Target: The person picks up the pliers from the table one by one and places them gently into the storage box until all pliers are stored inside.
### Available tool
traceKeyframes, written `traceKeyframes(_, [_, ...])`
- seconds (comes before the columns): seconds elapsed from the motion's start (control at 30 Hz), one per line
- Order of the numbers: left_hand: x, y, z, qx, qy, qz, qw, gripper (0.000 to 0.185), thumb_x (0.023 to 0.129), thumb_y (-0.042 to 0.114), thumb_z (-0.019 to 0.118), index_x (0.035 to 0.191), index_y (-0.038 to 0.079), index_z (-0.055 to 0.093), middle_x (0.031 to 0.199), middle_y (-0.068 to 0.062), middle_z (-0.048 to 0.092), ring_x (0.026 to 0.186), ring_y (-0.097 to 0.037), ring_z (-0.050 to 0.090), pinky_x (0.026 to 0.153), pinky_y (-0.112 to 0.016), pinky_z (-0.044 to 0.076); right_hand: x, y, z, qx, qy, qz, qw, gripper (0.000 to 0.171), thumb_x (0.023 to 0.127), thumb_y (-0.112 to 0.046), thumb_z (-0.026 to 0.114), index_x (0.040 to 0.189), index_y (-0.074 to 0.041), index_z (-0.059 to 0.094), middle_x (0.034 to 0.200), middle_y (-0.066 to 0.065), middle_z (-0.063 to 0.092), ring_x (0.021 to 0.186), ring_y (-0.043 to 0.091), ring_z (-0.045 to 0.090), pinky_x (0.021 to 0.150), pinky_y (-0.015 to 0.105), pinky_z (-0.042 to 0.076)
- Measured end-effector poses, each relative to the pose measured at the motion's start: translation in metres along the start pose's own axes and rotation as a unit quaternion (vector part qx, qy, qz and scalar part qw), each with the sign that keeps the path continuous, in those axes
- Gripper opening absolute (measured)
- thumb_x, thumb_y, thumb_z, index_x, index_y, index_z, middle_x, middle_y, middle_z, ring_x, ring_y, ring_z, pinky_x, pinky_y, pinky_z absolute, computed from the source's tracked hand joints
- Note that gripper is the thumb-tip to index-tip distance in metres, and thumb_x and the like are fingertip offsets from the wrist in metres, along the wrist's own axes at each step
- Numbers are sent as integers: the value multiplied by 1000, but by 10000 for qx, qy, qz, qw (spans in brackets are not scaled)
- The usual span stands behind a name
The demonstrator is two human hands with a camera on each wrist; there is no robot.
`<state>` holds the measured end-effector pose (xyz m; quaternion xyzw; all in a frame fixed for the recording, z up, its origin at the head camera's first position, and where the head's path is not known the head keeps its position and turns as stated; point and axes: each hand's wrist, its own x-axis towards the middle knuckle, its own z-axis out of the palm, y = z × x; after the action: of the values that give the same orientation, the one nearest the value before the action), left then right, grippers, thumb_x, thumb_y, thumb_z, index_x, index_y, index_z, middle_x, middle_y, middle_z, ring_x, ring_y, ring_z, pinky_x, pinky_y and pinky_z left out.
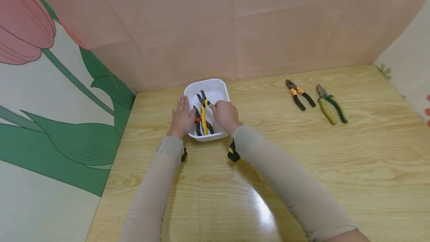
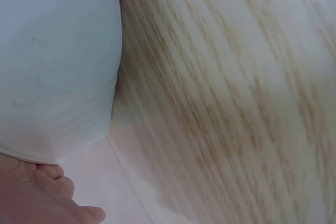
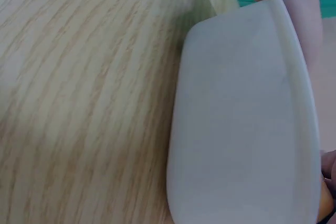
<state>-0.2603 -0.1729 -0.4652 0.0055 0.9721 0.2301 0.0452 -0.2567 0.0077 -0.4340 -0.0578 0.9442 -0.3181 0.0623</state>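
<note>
A white plastic box (image 1: 216,89) stands at the back of the table, left of centre. My left hand (image 1: 182,117) holds its left rim, thumb over the edge and fingers along the outside; in the left wrist view the fingers (image 2: 55,179) show just beyond the rim. My right hand (image 1: 226,115) reaches over the right rim and grips one handle of yellow-handled pliers (image 1: 203,117), whose jaws point away from me, slightly spread. Beneath and beside them lie pliers with black and red handles (image 1: 197,122) in the box. The right wrist view shows mostly the box's outer wall (image 3: 236,119).
To the right lie pliers with orange and black handles (image 1: 299,94) and pliers with one yellow-green and one dark green handle (image 1: 327,104). A pink covering (image 1: 235,29) rises behind the wooden table (image 1: 208,189); a flower-printed panel (image 1: 67,122) stands along the left.
</note>
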Motion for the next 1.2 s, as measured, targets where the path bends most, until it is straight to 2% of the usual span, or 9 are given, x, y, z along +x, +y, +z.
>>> traceKeyframes(0.1, [-1,1,0,-25,20,29,10000,70,109,34,35,162,3,4,170,-12,-2,156,-27,-5,123,-62,5,0,-1,4,-380,6,34,9993,45,109,-37,45,86,-6,69,78,7,67,71,24,62,68,40,52])
traceKeyframes(0.27, [-2,0,0,-108,17,59,9999,70,109,34,35,162,2,3,170,-14,-1,156,-27,-5,123,-61,4,-1,-2,10,-919,13,30,9958,49,109,-40,42,83,-7,67,81,10,70,73,27,67,62,43,55])
traceKeyframes(0.43, [-2,-1,-1,-102,39,85,9999,70,108,35,35,162,2,3,170,-14,-1,156,-28,-4,122,-62,5,-2,-1,15,-1220,89,-161,9924,49,110,-39,40,82,-7,65,78,10,67,70,26,66,58,44,55])
traceKeyframes(0.7, [-3,-1,-1,-65,7,49,10000,71,109,37,33,162,2,2,170,-13,-3,156,-30,-3,123,-62,5,-3,4,25,-1258,192,-695,9894,43,110,-34,41,83,-7,62,76,8,65,68,25,65,60,44,56])
traceKeyframes(0.87, [-3,-2,0,-96,1,53,9999,71,108,37,33,161,1,2,170,-14,-3,156,-30,-4,123,-61,5,-4,4,26,-1243,207,-793,9889,40,109,-32,43,82,-8,60,74,7,63,66,24,63,59,43,56])
traceKeyframes(0.97, [-3,-2,-1,-136,10,57,9999,71,108,36,34,161,1,2,170,-15,-3,156,-28,-5,123,-62,5,-4,4,26,-1264,154,-832,9884,34,106,-30,49,82,-8,59,73,5,61,64,23,59,57,41,54])
traceKeyframes(1.1, [-3,-1,-1,-171,19,66,9998,71,108,36,35,161,1,3,170,-15,-1,156,-28,-5,122,-62,5,-4,4,26,-1518,72,-934,9840,28,102,-29,55,87,-6,61,75,5,61,62,21,59,55,40,53])
traceKeyframes(1.2, [-2,0,-2,-173,-30,43,9998,71,109,36,34,162,2,2,170,-15,-2,156,-27,-6,123,-61,4,-4,4,26,-1679,39,-1009,9806,27,102,-27,55,90,-4,62,76,6,62,63,21,60,55,41,54])
